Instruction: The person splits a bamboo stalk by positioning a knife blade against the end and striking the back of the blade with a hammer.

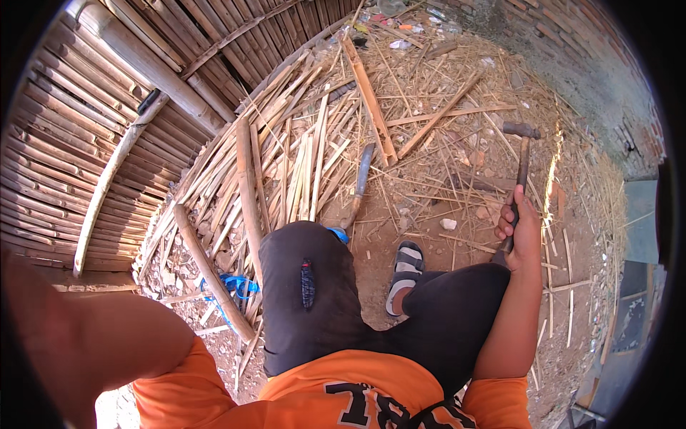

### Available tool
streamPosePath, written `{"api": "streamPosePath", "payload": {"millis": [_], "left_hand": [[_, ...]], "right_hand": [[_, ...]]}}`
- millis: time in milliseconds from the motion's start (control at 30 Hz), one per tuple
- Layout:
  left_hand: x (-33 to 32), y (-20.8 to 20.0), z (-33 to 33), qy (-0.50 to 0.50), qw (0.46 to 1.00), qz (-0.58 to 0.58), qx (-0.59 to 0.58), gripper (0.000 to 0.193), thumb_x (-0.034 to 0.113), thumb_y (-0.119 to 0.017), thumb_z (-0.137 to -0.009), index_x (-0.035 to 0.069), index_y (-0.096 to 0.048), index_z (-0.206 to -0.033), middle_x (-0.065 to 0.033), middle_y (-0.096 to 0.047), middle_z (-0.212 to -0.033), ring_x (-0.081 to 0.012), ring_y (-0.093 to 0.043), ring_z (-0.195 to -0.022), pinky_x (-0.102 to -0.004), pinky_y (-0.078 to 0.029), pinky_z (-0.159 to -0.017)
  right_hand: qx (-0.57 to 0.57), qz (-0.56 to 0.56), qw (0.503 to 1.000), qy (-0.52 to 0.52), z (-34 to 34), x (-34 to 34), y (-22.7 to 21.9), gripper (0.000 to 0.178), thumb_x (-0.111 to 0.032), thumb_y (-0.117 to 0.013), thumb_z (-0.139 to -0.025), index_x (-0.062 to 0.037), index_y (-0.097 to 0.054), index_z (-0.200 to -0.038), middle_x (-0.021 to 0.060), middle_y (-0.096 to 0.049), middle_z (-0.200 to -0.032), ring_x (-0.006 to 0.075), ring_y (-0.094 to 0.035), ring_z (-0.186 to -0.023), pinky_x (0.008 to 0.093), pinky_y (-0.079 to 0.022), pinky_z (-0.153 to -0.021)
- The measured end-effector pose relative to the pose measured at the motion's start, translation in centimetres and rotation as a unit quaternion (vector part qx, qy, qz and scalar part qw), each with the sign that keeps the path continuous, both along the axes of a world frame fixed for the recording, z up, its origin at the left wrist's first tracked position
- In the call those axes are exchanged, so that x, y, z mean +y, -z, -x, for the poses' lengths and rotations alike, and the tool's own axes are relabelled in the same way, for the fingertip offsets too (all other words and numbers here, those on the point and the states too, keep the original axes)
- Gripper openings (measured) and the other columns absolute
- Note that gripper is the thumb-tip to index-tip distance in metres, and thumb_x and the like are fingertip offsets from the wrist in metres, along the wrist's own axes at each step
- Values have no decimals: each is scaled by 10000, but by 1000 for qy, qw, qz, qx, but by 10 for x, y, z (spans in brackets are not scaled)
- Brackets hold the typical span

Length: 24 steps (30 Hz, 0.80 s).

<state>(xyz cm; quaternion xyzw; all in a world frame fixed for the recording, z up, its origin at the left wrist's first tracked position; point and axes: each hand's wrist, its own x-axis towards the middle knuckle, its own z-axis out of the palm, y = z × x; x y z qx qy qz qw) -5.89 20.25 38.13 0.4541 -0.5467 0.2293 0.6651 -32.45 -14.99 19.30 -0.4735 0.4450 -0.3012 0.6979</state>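
Note:
My right hand (520,225) is closed around the wooden handle of a hammer (524,161), beside my bent right knee. Its dark metal head points up and away from me, and the butt of the handle reaches down to my knee. My left arm (121,343) is raised at the lower left, close to the camera and in shadow. The left hand itself lies beyond what I can see. On the ground ahead of my knees lies a long tool with a grey-blue blade-like part (364,168) and a brown lower end, perhaps a large knife.
Split bamboo strips (307,157) lie heaped ahead and left, with thicker poles (248,186) near my left knee. A halved bamboo length (368,100) rests farther off. Blue strapping (236,286) sits at left. A bamboo wall (78,164) stands left, a brick wall (572,57) right.

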Motion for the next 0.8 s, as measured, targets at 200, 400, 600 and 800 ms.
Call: {"api": "streamPosePath", "payload": {"millis": [200, 400, 600, 800], "left_hand": [[45, 321, -129, -311, 762, -424, 378, 745, 425, -803, -883, -23, -491, -1391, -218, -576, -1289, -287, -638, -1126, -405, -527, -953], [39, 467, -177, -438, 478, -664, 372, 1014, 524, -838, -774, 0, -340, -1486, -301, -429, -1396, -455, -522, -1279, -521, -469, -1064], [25, 511, -243, -415, 408, -697, 418, 938, 484, -844, -768, -29, -353, -1381, -267, -534, -1380, -394, -557, -1291, -450, -487, -1069], [31, 489, -253, -381, 498, -687, 366, 917, 408, -847, -781, -57, -399, -1432, -274, -624, -1325, -409, -627, -1215, -455, -503, -1034]], "right_hand": [[-14, -31, 999, 32, -9, 2, 0, 303, -420, -587, -1054, -148, -518, -939, -63, -436, -658, 35, -373, -477, 219, -320, -432], [-3, -29, 996, 89, -16, -1, 10, 321, -438, -592, -1047, -148, -531, -923, -76, -410, -639, 32, -353, -464, 216, -309, -428], [51, -12, 993, 105, -42, 5, 4, 319, -432, -582, -1053, -132, -530, -955, -60, -417, -660, 37, -358, -471, 223, -305, -428], [97, 11, 994, 52, -69, 14, -5, 322, -420, -575, -1059, -141, -497, -920, -50, -424, -673, 44, -378, -475, 221, -333, -434]]}}
